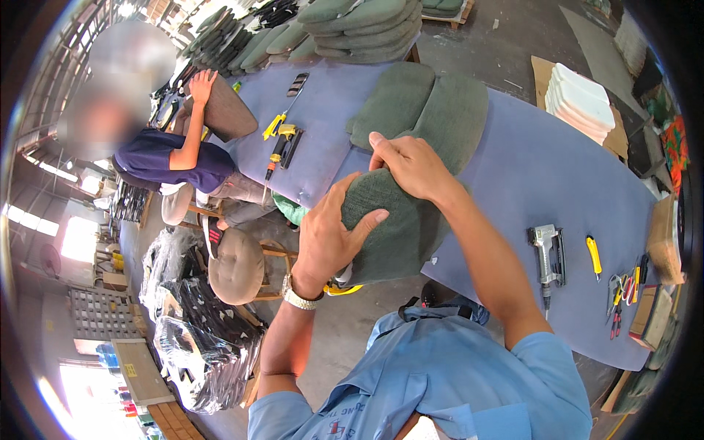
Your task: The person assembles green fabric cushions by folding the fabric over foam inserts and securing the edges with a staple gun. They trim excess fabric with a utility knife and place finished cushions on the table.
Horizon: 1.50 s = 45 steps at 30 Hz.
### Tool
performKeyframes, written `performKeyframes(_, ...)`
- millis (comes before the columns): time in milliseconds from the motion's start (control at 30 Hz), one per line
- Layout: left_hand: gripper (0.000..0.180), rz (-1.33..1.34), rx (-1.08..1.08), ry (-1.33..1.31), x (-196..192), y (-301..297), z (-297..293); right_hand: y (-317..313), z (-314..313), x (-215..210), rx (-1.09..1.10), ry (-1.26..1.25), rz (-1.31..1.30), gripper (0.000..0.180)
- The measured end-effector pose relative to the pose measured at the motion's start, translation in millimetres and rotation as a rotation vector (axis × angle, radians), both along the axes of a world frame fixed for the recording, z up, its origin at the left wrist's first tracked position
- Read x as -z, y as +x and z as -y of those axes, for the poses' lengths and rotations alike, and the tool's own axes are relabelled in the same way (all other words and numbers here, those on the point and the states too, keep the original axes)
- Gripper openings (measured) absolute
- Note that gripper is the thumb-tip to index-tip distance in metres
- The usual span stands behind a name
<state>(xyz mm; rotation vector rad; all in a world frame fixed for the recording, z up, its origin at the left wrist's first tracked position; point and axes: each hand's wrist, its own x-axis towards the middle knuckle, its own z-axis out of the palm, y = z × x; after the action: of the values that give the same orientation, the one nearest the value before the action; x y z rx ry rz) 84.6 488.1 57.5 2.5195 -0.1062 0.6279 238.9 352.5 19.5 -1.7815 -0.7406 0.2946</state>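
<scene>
In front of me a dark green fabric-covered cushion (392, 238) is held tilted at the near edge of the table. My left hand (326, 235), with a metal watch on its wrist, grips its left side, thumb on the near face and fingers round the edge. My right hand (414, 167) is closed over its top edge, fingers curled and thumb raised; the fingertips are partly hidden. Just behind it, more green cushions (458, 117) lie on the blue-grey table cover (543, 169).
At the right lie a staple gun (546, 253), a yellow utility knife (593, 257) and scissors (628, 287). Another staple gun (282, 143) lies left. A co-worker (176, 158) holds a brown cushion (227, 110). Stacked green cushions (363, 33) stand behind; a round stool (236, 265) sits lower left.
</scene>
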Motion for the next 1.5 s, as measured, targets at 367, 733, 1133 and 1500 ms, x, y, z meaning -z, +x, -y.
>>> performKeyframes(367, 0.041, -0.258, 0.066, -0.369, 10, -43, -17, -17, 45, 102, 0.222, 0.187, 0.091, 0.058)
performKeyframes(733, 0.055, 0.138, 0.044, -0.424, -11, 17, 116, 62, 127, 5, 0.540, 0.489, 0.185, 0.067)
performKeyframes(1133, 0.074, -0.138, 0.245, -0.642, 101, 105, 223, 92, 200, 103, 0.598, 0.551, -0.429, 0.064)
performKeyframes(1500, 0.063, -0.177, 0.390, -1.037, 119, 141, 223, 32, 162, 37, 0.727, 0.236, -0.332, 0.064)
